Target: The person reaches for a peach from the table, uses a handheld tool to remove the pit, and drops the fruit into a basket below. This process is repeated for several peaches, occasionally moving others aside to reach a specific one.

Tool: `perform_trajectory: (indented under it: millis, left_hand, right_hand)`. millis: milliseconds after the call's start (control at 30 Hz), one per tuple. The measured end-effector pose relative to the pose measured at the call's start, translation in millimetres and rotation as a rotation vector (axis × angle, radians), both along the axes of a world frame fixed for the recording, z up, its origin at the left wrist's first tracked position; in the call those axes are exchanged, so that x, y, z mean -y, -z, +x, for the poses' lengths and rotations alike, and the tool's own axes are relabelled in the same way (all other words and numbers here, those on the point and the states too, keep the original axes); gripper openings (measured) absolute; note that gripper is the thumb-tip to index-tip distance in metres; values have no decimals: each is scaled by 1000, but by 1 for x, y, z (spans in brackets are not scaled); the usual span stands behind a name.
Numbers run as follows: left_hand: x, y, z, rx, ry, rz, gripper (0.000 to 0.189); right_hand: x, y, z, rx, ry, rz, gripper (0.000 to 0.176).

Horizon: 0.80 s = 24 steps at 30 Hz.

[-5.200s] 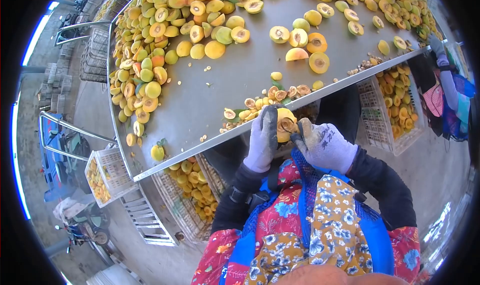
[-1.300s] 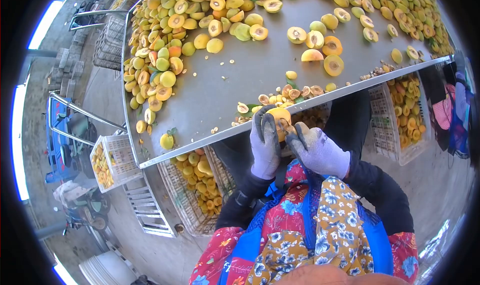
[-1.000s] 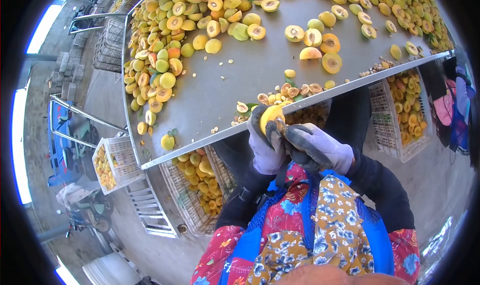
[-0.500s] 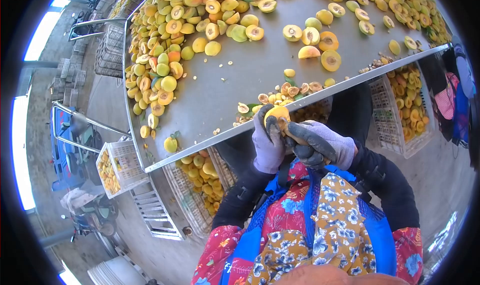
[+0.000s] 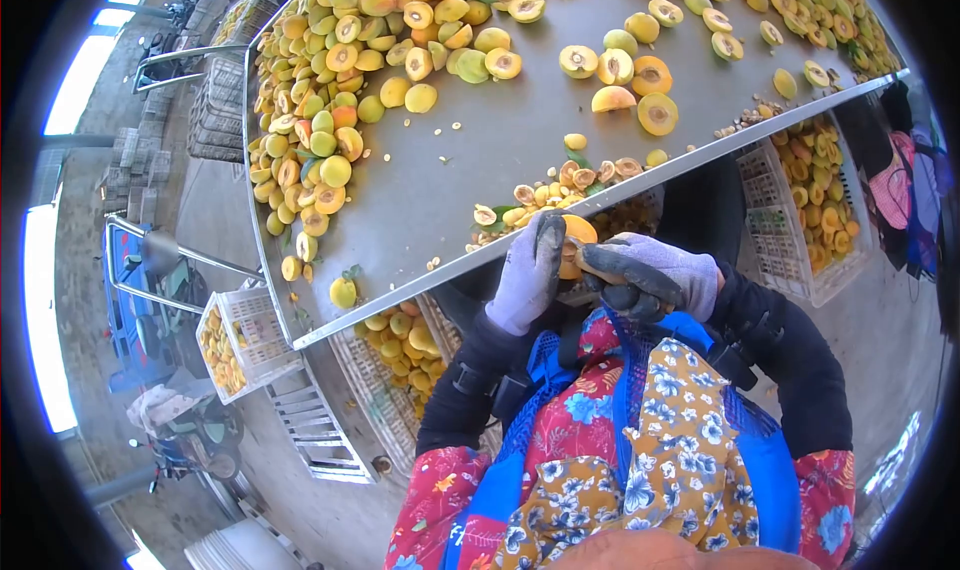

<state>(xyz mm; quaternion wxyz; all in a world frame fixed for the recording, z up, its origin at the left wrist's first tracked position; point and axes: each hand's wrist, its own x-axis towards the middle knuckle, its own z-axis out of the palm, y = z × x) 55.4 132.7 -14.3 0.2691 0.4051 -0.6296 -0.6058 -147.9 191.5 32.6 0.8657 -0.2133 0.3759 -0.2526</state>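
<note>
My left hand, in a grey glove with dark coated fingers, is closed on an orange-yellow apricot at the table's near edge. My right hand, gloved alike, is curled just right of the fruit, its fingertips against the fruit's lower side. Whatever the right hand holds is hidden by its fingers. Just beyond the hands, several small brownish fruit halves and pits lie along the rim of the metal table.
Whole and halved apricots are heaped at the table's left and far sides. Crates of fruit stand below the edge: one left, one right, and another farther left. A parked motorbike is at left.
My left hand has shifted slightly left and down, its fingers straighter along the apricot. My right hand has moved a little right, and the fruit sits slightly farther right between them.
</note>
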Motion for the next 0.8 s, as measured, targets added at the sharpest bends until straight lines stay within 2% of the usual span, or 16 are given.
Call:
perform_trajectory:
  millis: [100, 200, 300, 367, 400, 433, 500, 600, 633, 700, 767, 800]
  left_hand:
    - [11, -11, 4, 51, 112, -36, 39]
    - [21, -8, 9, 94, 224, -171, 42]
    - [24, -22, 6, 86, 304, -227, 46]
    - [23, -28, 5, 75, 329, -236, 49]
    - [24, -31, 5, 58, 342, -236, 50]
    - [24, -35, 6, 18, 354, -226, 51]
    - [25, -36, 6, 8, 353, -12, 53]
    - [31, -32, 5, -2, 265, 511, 54]
    - [31, -34, 5, -71, 212, 630, 54]
    - [31, -37, 8, -120, 168, 670, 54]
    - [18, -43, 17, -95, 106, 282, 54]
    - [19, -46, 26, -47, 60, 409, 53]
  right_hand:
    - [5, -11, 0, -130, -67, -129, 45]
    - [10, -13, 0, -159, -123, -30, 46]
    - [13, -32, 8, -517, -250, -312, 39]
    - [2, 14, 6, -833, -245, -1171, 35]
    - [2, 18, 9, -972, -229, -1610, 34]
    - [-2, 18, 9, -1055, -306, -1615, 33]
    - [-9, 7, 10, -1220, -463, -1616, 31]
    - [-12, -25, 24, -1300, -462, -1030, 33]
    - [-15, -24, 25, -1248, -356, -992, 33]
    - [-21, -16, 20, -1137, -151, -909, 33]
    - [-27, -9, 10, -964, -122, -789, 32]
    - [-28, -5, 5, -876, -107, -730, 32]
